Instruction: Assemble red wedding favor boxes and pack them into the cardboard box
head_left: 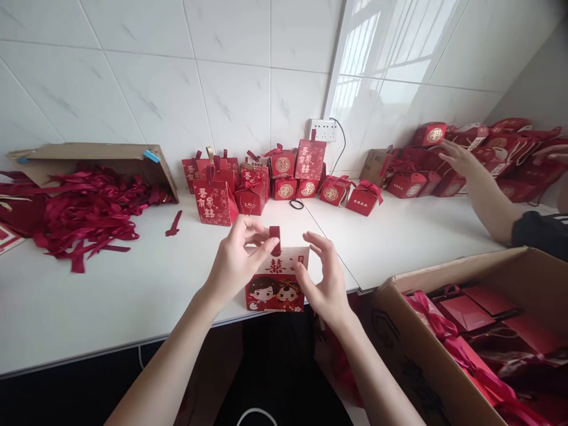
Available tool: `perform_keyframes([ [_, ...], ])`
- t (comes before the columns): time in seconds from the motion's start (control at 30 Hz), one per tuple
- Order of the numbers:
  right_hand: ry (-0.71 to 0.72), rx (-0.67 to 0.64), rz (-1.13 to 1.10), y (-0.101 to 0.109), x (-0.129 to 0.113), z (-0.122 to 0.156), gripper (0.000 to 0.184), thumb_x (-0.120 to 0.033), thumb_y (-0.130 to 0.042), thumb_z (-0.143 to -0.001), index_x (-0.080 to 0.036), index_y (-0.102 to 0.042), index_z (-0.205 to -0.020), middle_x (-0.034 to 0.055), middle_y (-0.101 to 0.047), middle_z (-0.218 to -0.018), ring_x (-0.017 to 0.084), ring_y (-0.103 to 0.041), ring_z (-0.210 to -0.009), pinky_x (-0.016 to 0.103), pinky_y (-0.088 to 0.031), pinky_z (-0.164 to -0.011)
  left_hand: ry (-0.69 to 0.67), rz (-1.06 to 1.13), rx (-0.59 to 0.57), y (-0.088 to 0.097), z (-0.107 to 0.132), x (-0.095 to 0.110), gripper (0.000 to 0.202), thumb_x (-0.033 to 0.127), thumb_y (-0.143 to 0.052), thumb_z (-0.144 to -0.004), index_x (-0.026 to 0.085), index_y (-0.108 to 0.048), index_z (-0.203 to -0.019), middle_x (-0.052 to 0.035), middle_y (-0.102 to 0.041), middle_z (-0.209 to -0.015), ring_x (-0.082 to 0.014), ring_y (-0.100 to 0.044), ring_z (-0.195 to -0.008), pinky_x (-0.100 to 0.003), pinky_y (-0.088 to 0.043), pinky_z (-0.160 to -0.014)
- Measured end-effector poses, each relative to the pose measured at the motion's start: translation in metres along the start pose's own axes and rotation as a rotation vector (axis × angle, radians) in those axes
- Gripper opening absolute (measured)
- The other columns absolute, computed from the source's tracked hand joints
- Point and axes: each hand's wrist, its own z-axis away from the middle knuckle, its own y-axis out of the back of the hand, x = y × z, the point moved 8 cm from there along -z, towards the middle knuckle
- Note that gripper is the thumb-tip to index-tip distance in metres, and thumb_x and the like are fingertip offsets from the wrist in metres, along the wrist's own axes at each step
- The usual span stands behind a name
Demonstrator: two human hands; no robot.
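A red and white gift box (276, 291) with two cartoon figures and red characters stands upright near the table's front edge. From its top rises a dark red ribbon loop (275, 236). My left hand (242, 251) has thumb and fingers closed on this loop. On the box's right side, my right hand (326, 281) is open, its fingers spread and curved; the thumb lies over the box's right edge, and I cannot tell whether it touches. Behind my left hand stands a red gift box with white characters (213, 204).
A cardboard box (84, 152) on its side spills red ribbons (93, 207) at left. Several red gift boxes (284, 188) line the wall. A large carton (412, 355) of red boxes stands at right. Another person's hand (459, 160) reaches toward piled boxes.
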Motion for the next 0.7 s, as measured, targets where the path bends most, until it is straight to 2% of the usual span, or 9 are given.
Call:
perform_keyframes([
  [0.1,0.175,0.022,0.079,-0.003,-0.020,-0.007,0.024,-0.014,-0.053,-0.086,-0.021,-0.053,-0.109,0.0102,-0.056,-0.108,0.020,-0.057,-0.104,0.038,-0.051,-0.087,-0.118,-0.022,0.040,-0.002,0.003,0.008,0.015,0.030,-0.062,-0.082,0.020,-0.051,-0.085,0.0022,-0.063,-0.076,-0.0099,-0.065,-0.068,-0.016,-0.052,-0.055],
  [0.17,0.193,0.012,0.062,-0.008,-0.022,-0.009,0.017,-0.011,-0.052,-0.087,-0.021,-0.057,-0.099,0.0079,-0.059,-0.097,0.018,-0.061,-0.092,0.033,-0.055,-0.077,-0.209,-0.073,0.038,-0.006,0.006,0.015,0.006,0.025,-0.057,-0.086,0.020,-0.057,-0.087,0.0009,-0.064,-0.079,-0.0085,-0.064,-0.068,-0.014,-0.052,-0.054],
  [0.27,0.208,0.053,0.053,-0.011,-0.019,-0.008,0.014,-0.009,-0.051,-0.088,-0.020,-0.057,-0.094,0.0065,-0.061,-0.089,0.016,-0.062,-0.083,0.029,-0.055,-0.067,-0.296,-0.085,0.037,-0.010,0.013,0.022,0.014,0.018,-0.051,-0.088,0.019,-0.063,-0.095,-0.0027,-0.066,-0.091,-0.0098,-0.063,-0.079,-0.013,-0.054,-0.056],
  [0.47,0.309,0.113,0.134,-0.010,-0.017,0.004,0.016,-0.009,-0.052,-0.088,-0.022,-0.058,-0.095,0.0084,-0.061,-0.099,0.016,-0.064,-0.085,0.028,-0.055,-0.062,-0.326,0.018,-0.010,-0.013,0.022,0.020,0.033,0.013,-0.051,-0.085,0.021,-0.059,-0.116,-0.0063,-0.062,-0.110,-0.0113,-0.062,-0.080,-0.022,-0.060,-0.065],
  [0.6,0.318,0.102,0.143,-0.009,-0.016,0.005,0.020,-0.009,-0.052,-0.087,-0.023,-0.059,-0.099,0.0089,-0.061,-0.102,0.018,-0.063,-0.088,0.030,-0.056,-0.065,-0.319,0.034,-0.039,-0.013,0.023,0.016,0.041,0.011,-0.050,-0.083,0.022,-0.056,-0.123,-0.0076,-0.060,-0.115,-0.0156,-0.060,-0.093,-0.028,-0.062,-0.070],
  [0.7,0.329,0.095,0.157,-0.009,-0.018,0.003,0.020,-0.009,-0.052,-0.087,-0.023,-0.059,-0.099,0.0086,-0.062,-0.099,0.018,-0.063,-0.091,0.030,-0.056,-0.067,-0.323,0.040,-0.040,-0.013,0.022,0.014,0.046,0.010,-0.050,-0.082,0.025,-0.054,-0.125,-0.0068,-0.058,-0.117,-0.0159,-0.060,-0.096,-0.029,-0.063,-0.072],
])
